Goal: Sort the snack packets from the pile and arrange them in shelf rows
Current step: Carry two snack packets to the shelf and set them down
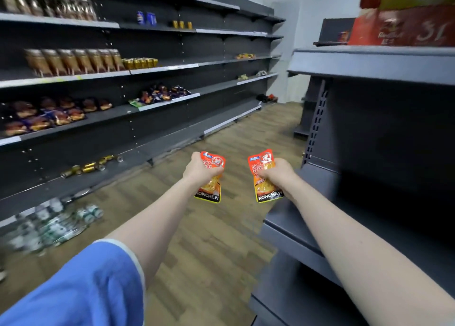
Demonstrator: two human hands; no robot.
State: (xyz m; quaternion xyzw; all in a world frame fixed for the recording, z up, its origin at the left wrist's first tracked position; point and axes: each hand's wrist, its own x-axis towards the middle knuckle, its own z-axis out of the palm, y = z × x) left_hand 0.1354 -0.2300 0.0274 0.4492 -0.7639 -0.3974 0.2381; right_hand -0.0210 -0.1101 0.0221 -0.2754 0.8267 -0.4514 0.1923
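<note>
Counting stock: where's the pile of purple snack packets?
In the head view, the purple packets lie on the left wall's third shelf, right of the rows of packets, below the gold cans.

We held two packets, one in the left hand [200, 169] and one in the right hand [277, 173]. The left packet [211, 178] and right packet [264, 178] were red on top, orange-yellow below our fingers, with a black band lettered white. Our sleeve [81, 291] was blue, the floor [209, 239] under the packets brown wood-grain, the shelves [369, 65] dark grey.
</note>
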